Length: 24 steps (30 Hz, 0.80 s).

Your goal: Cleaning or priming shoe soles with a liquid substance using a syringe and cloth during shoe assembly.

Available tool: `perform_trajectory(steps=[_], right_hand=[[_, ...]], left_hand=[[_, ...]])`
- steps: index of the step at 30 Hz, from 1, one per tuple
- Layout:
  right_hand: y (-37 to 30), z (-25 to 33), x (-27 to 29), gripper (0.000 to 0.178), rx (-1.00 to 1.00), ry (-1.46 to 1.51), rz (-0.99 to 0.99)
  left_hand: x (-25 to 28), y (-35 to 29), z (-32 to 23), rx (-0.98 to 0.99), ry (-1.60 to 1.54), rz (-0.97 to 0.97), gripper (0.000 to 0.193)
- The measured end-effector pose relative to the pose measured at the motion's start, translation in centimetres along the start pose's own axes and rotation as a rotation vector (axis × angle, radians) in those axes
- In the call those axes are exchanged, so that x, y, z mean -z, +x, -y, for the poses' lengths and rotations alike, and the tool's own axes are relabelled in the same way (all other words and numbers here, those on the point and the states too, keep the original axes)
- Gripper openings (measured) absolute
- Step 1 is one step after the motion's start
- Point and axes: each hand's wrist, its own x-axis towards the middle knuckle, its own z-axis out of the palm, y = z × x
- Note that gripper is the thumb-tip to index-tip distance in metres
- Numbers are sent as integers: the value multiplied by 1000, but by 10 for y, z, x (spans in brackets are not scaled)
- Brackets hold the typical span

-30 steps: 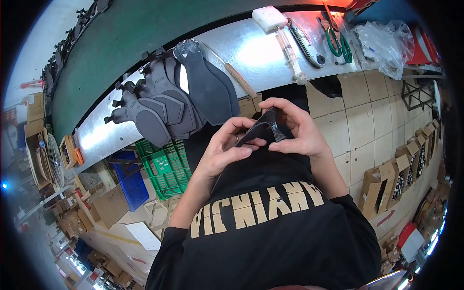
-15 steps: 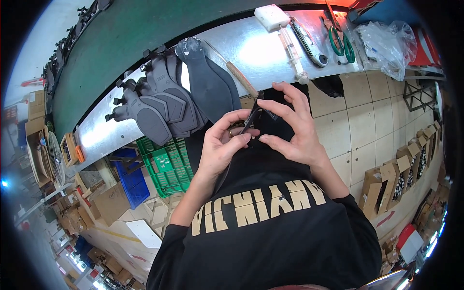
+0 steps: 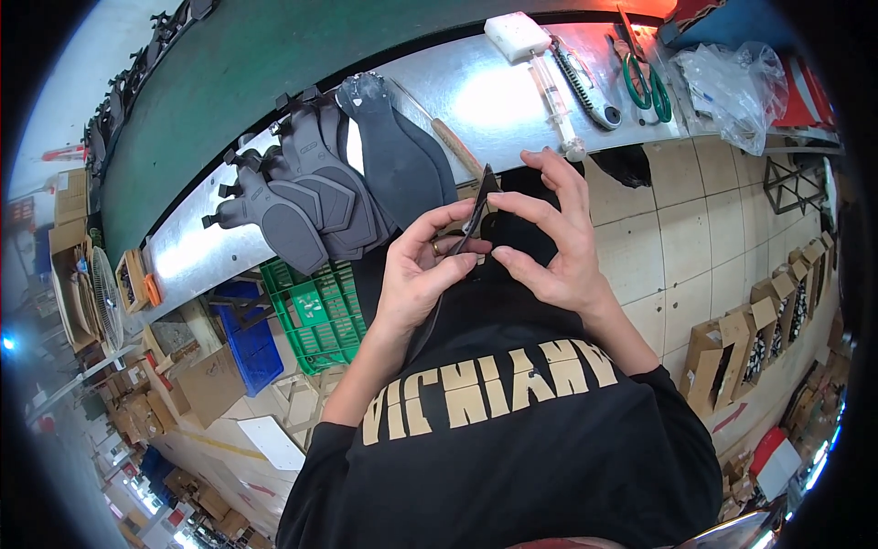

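My left hand is closed on a thin, black, flexible piece, pinched between thumb and fingers. The piece is seen almost edge-on, so its full shape is hidden; its pointed end sticks up beyond my fingers. To its right is my right hand, thumb and fingers spread apart. Its index fingertip is at the edge of the black piece, and I cannot tell whether it presses on it. On the metal bench, to the left, lies an overlapping pile of dark grey moulded pieces with small tabs, beside a larger dark sole-shaped piece.
A wooden-handled tool, a syringe, a white block, a utility knife and green-handled scissors lie on the bench. Beyond runs a green belt surface. Below stands a green crate.
The black piece has turned, its pointed end now more upright. My right hand's index finger and thumb have shifted only slightly, and the left hand keeps its hold.
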Motion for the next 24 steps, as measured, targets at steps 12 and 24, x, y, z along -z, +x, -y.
perform_trajectory(steps=[12,24], right_hand=[[-3,6,-12,53,81,-126,12],[-1,8,3,52,189,174,-26]], left_hand=[[-3,1,-6,23,20,-20,49],[0,5,0,13,-14,42,53]])
